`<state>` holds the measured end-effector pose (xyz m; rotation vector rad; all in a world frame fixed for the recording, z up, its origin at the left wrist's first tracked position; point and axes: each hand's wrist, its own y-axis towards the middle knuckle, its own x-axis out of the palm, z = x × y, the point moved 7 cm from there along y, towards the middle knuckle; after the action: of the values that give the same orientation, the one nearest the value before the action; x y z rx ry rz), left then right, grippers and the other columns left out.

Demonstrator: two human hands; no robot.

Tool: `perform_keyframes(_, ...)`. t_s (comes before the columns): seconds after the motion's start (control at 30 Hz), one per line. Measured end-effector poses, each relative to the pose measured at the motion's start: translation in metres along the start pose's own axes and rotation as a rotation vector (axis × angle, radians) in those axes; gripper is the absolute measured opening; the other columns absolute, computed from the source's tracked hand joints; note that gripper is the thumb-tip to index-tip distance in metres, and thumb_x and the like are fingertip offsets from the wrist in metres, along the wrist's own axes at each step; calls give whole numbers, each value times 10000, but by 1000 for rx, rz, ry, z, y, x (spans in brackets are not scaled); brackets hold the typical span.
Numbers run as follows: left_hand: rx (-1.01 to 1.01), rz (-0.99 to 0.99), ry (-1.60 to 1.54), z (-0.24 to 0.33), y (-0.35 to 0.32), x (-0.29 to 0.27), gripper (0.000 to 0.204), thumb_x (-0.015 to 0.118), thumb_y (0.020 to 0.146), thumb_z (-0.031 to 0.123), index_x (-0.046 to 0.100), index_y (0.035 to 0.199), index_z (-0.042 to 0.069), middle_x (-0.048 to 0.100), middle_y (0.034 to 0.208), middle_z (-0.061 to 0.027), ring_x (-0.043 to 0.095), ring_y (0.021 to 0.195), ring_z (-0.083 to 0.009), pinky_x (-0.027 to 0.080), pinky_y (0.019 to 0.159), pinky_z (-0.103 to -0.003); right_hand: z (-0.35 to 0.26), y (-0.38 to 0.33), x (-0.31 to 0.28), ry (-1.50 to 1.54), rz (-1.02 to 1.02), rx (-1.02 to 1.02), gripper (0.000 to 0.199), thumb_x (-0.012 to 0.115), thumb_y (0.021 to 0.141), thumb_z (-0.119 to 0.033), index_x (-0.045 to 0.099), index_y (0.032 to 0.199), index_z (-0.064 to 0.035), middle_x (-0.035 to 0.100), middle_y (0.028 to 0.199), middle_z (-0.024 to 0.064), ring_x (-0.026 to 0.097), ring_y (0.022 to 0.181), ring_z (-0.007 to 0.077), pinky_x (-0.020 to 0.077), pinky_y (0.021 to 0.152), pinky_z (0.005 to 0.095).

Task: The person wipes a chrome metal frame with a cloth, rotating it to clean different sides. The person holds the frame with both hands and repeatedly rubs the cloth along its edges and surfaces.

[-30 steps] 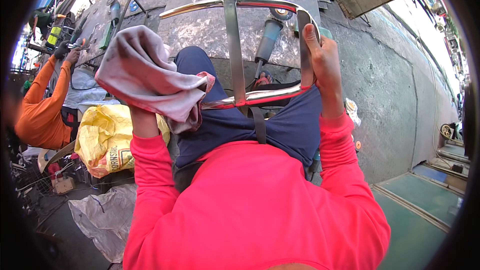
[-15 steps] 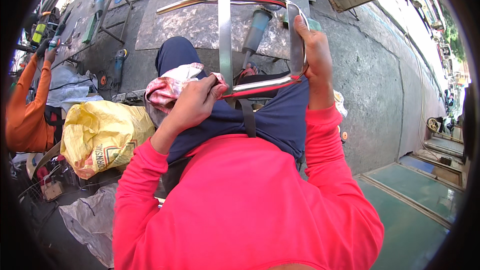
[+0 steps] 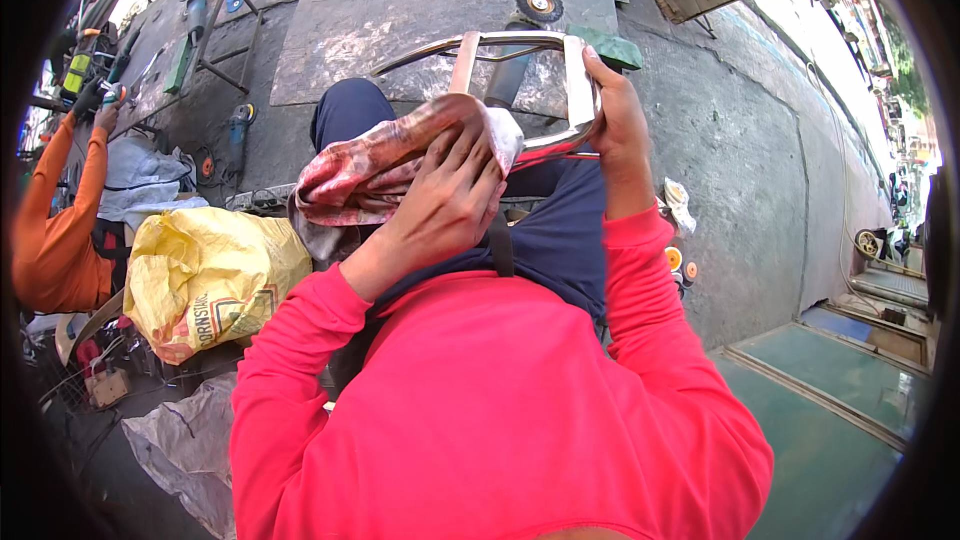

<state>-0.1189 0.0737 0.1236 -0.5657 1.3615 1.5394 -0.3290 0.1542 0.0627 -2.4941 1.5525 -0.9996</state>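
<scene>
Shiny curved metal frame (image 3: pixel 520 45) (stained rag (image 3: pixel 385 155) against it)

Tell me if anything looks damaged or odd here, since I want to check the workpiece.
Nothing looks broken. The cloth under the left hand is blotched with reddish stains, pressed on the shiny metal frame that the right hand grips. Tools lie scattered on the ground.

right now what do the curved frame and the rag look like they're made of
The frame looks like polished metal, perhaps steel: its flat curved bars shine silver and mirror the light. The rag, pressed on it by the left hand, looks like soft woven cloth, crumpled and stained reddish. The right hand grips the frame's corner.
</scene>
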Motion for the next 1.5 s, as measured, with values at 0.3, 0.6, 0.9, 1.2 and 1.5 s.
perform_keyframes(0.3,59,59,248,5,12,9,372,576,811,180,570,1145,14,548,1195,-226,453,1243,-374,369,1014,-505,-24,-28,29,-109,-61,-56,372,607,942,-289,622,1003,78,662,825,107,648,640,170,521,575,302)
perform_keyframes(0.6,-86,319,-11,-64,-44,-45,275,708,725,27,599,976,-5,549,762,-137,572,684,-325,448,603,-403,-35,-56,84,-212,-221,-33,337,603,943,-339,636,956,-3,655,754,87,601,554,145,471,497,281)
perform_keyframes(0.9,-353,518,-467,-74,-16,-125,281,746,789,63,632,1020,-51,638,715,-64,583,618,-77,458,555,-239,-158,-102,116,-1060,237,-1272,529,540,939,-514,580,838,4,587,646,92,568,548,172,463,528,302)
perform_keyframes(1.2,-405,460,-1018,-92,-15,-121,222,727,851,124,637,939,-59,591,721,-5,524,644,-43,419,552,-210,-149,-110,146,-1222,-548,-1001,361,714,865,-314,586,894,23,495,620,56,437,604,111,385,555,284)
perform_keyframes(1.5,-525,462,-1083,-135,4,-84,304,632,945,240,677,949,-61,630,771,5,527,672,-41,416,588,-199,-140,-108,156,-1305,-688,-430,404,697,884,-372,619,895,25,414,577,-22,367,498,54,299,422,264)
